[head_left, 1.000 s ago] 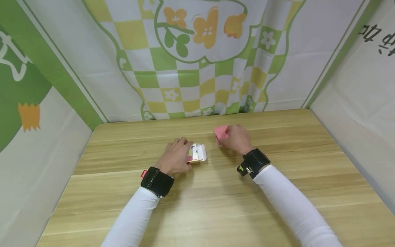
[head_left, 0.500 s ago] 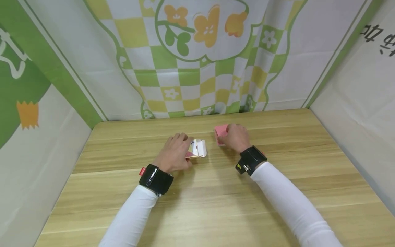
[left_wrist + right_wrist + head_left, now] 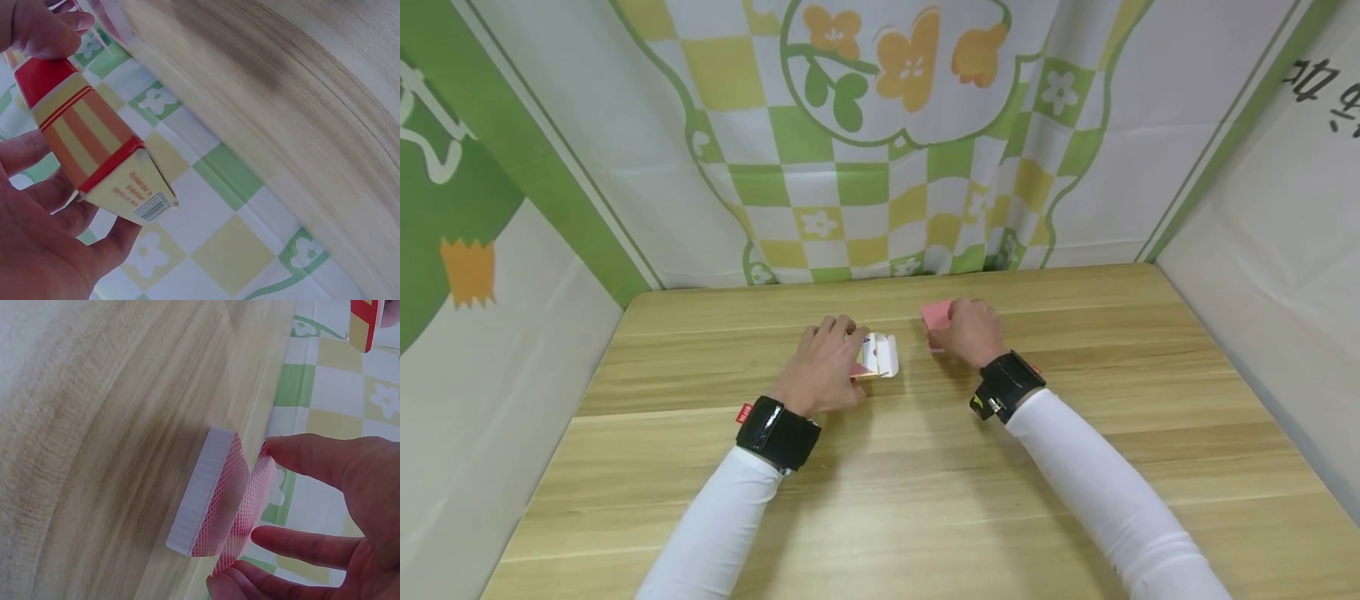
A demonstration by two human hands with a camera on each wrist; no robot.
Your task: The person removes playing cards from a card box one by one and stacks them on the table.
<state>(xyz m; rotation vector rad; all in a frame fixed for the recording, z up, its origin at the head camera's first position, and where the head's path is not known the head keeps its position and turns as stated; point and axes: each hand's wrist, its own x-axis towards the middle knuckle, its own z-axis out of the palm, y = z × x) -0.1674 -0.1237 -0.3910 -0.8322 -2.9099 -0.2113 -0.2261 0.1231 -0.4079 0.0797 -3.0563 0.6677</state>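
Note:
My left hand [image 3: 820, 367] grips a playing-card box [image 3: 90, 134], its end flap [image 3: 888, 356] standing open toward the right. Striped sides in red, orange and cream show in the left wrist view, with a barcode on the cream end. To the right, my right hand [image 3: 974, 332] pinches a red-patterned playing card [image 3: 250, 515] between thumb and fingers. That card is tilted up from a deck of cards [image 3: 201, 490], whose white edges face the right wrist camera. Close over the wooden tabletop, the deck stays partly behind the raised card.
The wooden table [image 3: 880, 500] reaches back to a checked, flowered curtain [image 3: 910, 183]. White cloth walls [image 3: 1270, 292] flank it on both sides. Black straps with cameras [image 3: 1011, 385] circle both wrists.
My left hand has moved the card box slightly away from me, toward the curtain. My right hand stays at the deck almost unmoved. The head view has shifted slightly.

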